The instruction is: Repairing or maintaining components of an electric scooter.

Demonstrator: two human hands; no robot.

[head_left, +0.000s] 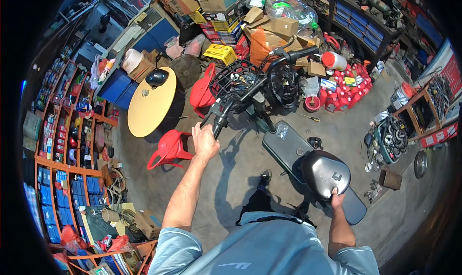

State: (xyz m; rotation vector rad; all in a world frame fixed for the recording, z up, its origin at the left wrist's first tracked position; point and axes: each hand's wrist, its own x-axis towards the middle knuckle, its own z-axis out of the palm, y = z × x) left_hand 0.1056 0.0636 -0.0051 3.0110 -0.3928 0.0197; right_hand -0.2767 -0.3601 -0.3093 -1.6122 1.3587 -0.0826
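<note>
An electric scooter stands in front of me, with a handlebar [260, 85], a black wire basket [233, 79], a grey footboard [284, 147] and a black saddle [325, 171] over a rear deck. My left hand [205, 142] is closed around the left handlebar grip at the lower end of the bar. My right hand [337, 198] grips the saddle by its near edge, thumb showing at the rim. A black bag [283, 86] is beside the front of the scooter.
Red plastic chairs [169, 149] and a round yellow table [150, 106] are at left, beside orange shelving [67, 163]. Piled boxes [216, 0] and red containers [344, 87] lie beyond the scooter. Parts, a wooden rack [417, 111] and a screwdriver [312, 118] are at right.
</note>
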